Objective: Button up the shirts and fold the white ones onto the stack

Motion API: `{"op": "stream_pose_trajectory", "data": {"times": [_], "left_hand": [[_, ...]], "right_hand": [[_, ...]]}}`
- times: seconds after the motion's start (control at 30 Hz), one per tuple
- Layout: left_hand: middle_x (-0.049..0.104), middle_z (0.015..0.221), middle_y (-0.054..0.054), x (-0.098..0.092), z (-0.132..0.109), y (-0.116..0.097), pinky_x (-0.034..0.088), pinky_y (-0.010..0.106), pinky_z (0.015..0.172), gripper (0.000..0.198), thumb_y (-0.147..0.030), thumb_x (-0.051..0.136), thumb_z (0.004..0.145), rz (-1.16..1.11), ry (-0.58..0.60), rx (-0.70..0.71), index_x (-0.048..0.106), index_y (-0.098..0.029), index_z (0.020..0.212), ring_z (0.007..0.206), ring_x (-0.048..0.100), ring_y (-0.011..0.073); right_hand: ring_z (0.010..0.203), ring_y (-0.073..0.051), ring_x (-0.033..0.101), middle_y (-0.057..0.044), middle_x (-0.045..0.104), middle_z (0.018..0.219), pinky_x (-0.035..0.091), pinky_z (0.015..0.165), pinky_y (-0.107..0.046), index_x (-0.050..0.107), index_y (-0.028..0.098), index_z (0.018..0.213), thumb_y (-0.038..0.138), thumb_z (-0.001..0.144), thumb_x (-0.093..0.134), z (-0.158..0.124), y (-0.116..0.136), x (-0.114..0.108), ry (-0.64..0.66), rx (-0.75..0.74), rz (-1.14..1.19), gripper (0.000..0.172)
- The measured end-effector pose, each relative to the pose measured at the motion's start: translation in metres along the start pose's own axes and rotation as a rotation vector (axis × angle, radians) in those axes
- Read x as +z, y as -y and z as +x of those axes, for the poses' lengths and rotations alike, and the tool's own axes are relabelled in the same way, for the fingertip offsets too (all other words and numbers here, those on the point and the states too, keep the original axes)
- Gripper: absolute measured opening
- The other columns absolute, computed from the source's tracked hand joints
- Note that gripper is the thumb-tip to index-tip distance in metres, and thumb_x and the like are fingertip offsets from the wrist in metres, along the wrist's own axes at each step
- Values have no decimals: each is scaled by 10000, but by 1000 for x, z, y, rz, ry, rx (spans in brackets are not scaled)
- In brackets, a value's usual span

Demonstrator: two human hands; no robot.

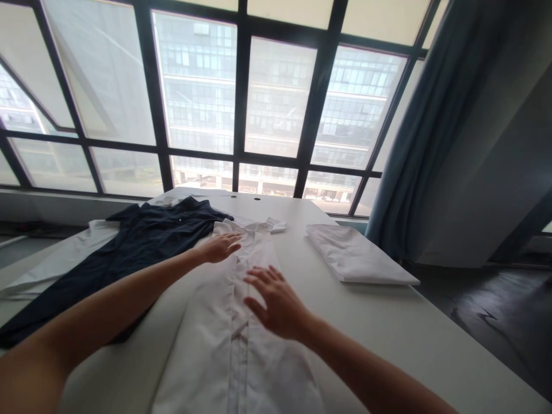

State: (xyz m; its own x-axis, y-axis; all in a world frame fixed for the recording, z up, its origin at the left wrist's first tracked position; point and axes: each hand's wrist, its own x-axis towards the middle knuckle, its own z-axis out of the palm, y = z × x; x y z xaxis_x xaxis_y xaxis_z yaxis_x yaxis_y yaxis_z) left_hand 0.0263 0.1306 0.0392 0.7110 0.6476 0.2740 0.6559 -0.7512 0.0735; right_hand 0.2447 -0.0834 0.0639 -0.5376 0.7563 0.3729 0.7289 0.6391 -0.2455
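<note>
A white button-up shirt (207, 333) lies lengthwise on the table before me, its collar at the far end and its button strip running down the middle. Near the collar, on the left side of the chest, my left hand (218, 247) is spread flat with nothing held. My right hand (273, 302) is lower and to the right of the button strip, fingers apart and empty. Whether its palm touches the cloth I cannot tell. Left of the white shirt is a dark navy shirt (150, 241), partly behind my left forearm.
The white table (371, 333) reaches toward large windows (276, 98). A folded white cloth (360, 253) lies along its right side. White garments (64, 261) lie under and beside the navy shirt. A blue-grey curtain (414, 155) hangs at the right.
</note>
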Motion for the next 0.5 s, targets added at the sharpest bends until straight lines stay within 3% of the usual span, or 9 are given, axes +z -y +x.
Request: {"op": "stream_pose_trajectory", "data": {"times": [0.07, 0.13, 0.23, 0.33, 0.5], "left_hand": [[559, 1409, 124, -15, -55, 2, 355, 391, 1121, 519, -466, 344, 990, 6, -6, 10, 565, -156, 1342, 1317, 489, 256], [606, 1345, 110, -26, -105, -4, 403, 366, 1085, 430, -401, 411, 967, 2, -2, 9, 614, -179, 1274, 1249, 548, 244], [630, 1302, 77, -39, -161, -26, 421, 348, 1068, 336, -326, 488, 928, -26, 47, 12, 653, -227, 1203, 1208, 576, 234], [616, 1324, 59, -50, -191, -55, 417, 349, 1074, 324, -274, 532, 894, -99, 92, 30, 644, -266, 1197, 1215, 572, 235], [548, 1411, 112, -62, -203, -88, 324, 434, 1154, 486, -248, 625, 816, -275, 166, 237, 568, -245, 1299, 1334, 474, 279]], "right_hand": [[1276, -259, 502, -147, 590, 1345, 334, 1115, -446, 608, 140, 1272, 201, 893, 541, -4, -31, -13, 11, 116, -83, 389], [1242, -260, 529, -142, 606, 1319, 363, 1089, -428, 619, 142, 1265, 68, 808, 531, -13, -59, -21, 77, 195, -171, 472], [1266, -273, 512, -154, 574, 1356, 371, 1085, -432, 590, 131, 1313, 33, 755, 529, -29, -85, -22, 140, 248, -211, 570], [1277, -272, 507, -149, 559, 1377, 382, 1084, -430, 588, 153, 1327, 69, 773, 547, -37, -84, -20, 169, 220, -150, 561], [1309, -308, 484, -124, 527, 1425, 360, 1106, -487, 631, 234, 1305, 126, 727, 667, -40, -63, -26, 301, 116, -24, 589]]}}
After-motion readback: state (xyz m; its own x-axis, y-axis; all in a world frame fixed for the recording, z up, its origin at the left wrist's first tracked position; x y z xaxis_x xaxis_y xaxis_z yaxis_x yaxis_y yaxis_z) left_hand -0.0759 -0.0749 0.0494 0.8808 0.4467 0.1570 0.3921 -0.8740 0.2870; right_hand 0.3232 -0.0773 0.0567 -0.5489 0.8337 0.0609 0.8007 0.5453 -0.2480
